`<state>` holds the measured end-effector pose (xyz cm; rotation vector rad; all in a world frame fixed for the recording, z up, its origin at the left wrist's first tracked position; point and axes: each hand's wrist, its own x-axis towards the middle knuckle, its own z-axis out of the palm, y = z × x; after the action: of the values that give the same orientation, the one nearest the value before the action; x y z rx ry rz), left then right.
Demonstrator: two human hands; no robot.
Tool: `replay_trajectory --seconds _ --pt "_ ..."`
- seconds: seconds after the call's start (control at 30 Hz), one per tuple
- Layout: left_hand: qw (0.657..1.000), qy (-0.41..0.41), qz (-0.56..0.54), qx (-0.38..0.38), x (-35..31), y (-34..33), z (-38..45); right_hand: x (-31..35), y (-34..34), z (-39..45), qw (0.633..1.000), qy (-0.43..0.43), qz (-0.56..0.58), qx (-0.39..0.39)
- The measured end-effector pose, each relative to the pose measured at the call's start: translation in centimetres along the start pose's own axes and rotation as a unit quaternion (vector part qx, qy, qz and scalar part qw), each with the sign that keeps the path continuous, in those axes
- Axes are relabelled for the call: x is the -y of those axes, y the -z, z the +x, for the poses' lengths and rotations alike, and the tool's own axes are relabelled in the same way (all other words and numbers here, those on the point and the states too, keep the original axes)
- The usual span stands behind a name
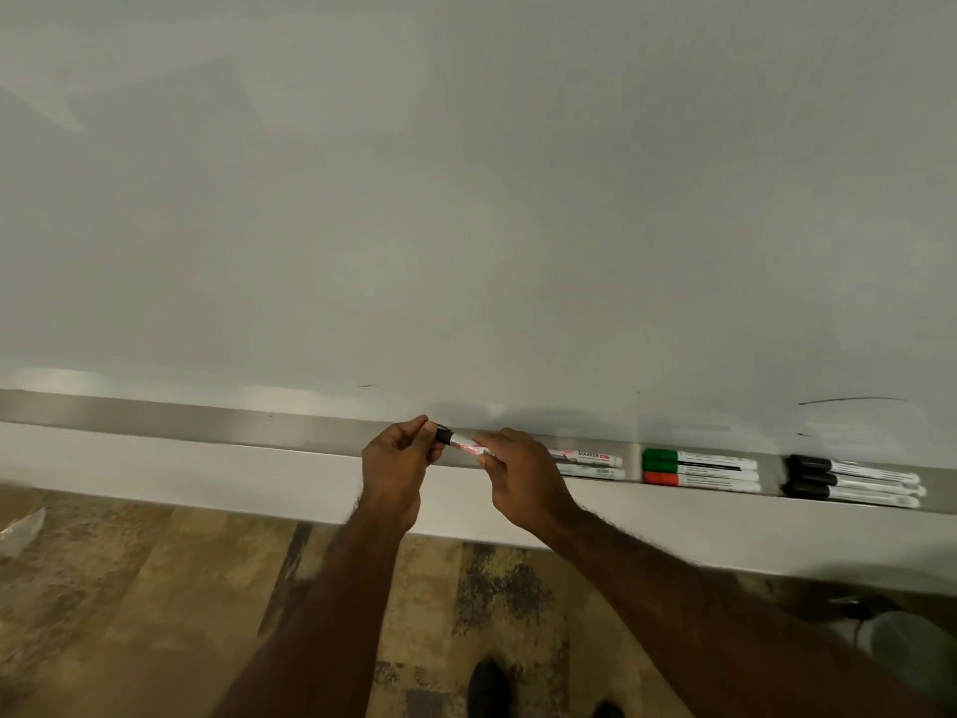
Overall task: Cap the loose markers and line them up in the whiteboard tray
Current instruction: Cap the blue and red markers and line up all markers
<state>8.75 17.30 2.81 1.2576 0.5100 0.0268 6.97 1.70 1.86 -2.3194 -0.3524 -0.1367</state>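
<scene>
Resting in tray (pixel 207 422): two green markers (pixel 696 461), three black (pixel 849 481).

A large whiteboard (pixel 466 199) fills most of the view, its pale grey-white surface carrying soft reflections and a few faint dark marks near the lower right. Below it runs a white wall band (pixel 207 484). The floor (pixel 155 588) beneath is patterned in mottled tan and brown patches with darker blotches. The lighting is dim and even.
</scene>
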Motion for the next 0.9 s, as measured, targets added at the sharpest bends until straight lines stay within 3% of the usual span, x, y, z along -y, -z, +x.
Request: replay_trajectory --seconds 0.17,0.3,0.4,0.57,0.8,0.9 --pt "0.997 0.006 0.027 0.067 -0.5 -2.9 -0.6 -1.9 3.6 -0.6 1.000 -0.016 0.022 0.014" --pt "0.992 0.015 0.074 0.101 0.1 -4.2 -0.6 -4.0 6.5 0.1 0.997 -0.044 -0.044 0.035" --pt "0.982 -0.015 0.172 0.072 1.6 -5.8 -0.4 -5.2 7.4 -0.3 0.990 -0.108 -0.088 -0.008" --pt "0.933 -0.100 0.346 0.028 4.0 -7.8 -0.8 -5.6 7.0 -1.9 0.970 -0.204 -0.100 -0.088" --pt "0.905 -0.109 0.410 0.007 5.8 -8.4 -1.0 -6.5 6.8 -2.8 0.943 -0.304 -0.039 -0.125" --pt "0.887 -0.141 0.439 0.014 6.1 -8.0 -1.0 -7.6 7.4 -3.4 0.941 -0.304 -0.060 -0.136"
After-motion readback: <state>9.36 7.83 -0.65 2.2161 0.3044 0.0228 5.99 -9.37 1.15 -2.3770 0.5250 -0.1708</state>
